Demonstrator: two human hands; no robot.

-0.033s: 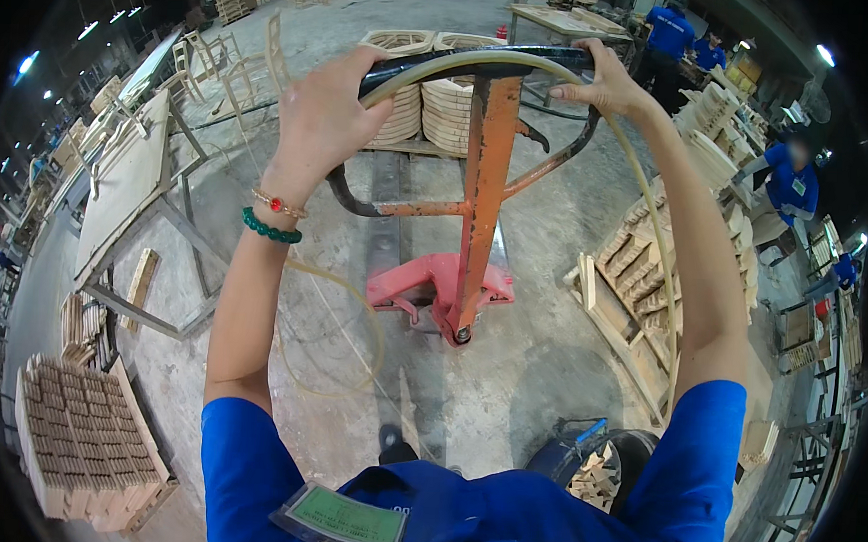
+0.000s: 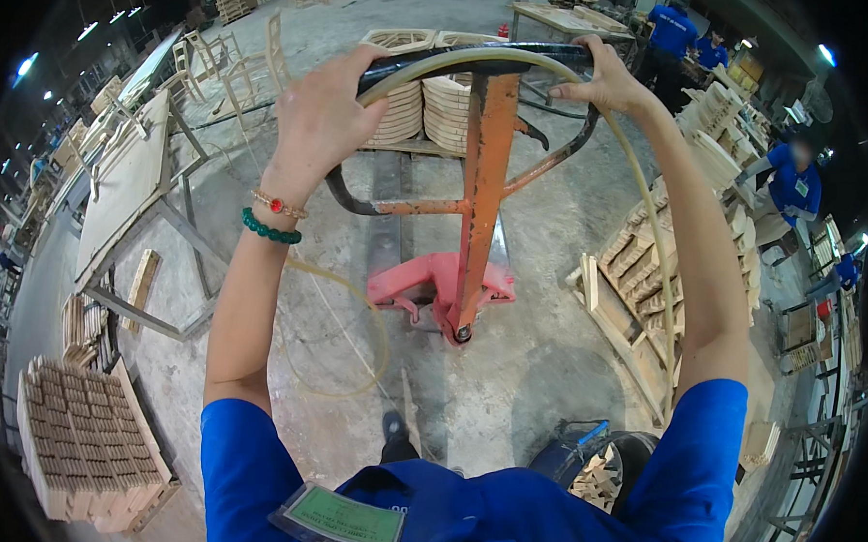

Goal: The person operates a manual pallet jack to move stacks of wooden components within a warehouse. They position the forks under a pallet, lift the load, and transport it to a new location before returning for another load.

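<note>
Both arms reach forward to the looped handle of a pallet jack. My left hand is closed round the left part of the black handle bar. My right hand grips the bar's right end, thumb on the near side. A yellowish hose lies along the bar, passes by both hands and hangs down on the right. Below the bar the chipped orange shaft runs down to a pink-red base. Stacks of curved wooden frames stand beyond the handle, partly hidden by it.
On the left stands a metal-legged table, with a stack of wooden parts nearer me. Wooden pieces are piled on the right. A dark bin of wood scraps is close by my right side. Co-workers in blue are at the right.
My foot shows a little farther forward on the floor. Both hands keep their hold on the handle, and the pallet jack looks almost unmoved.
</note>
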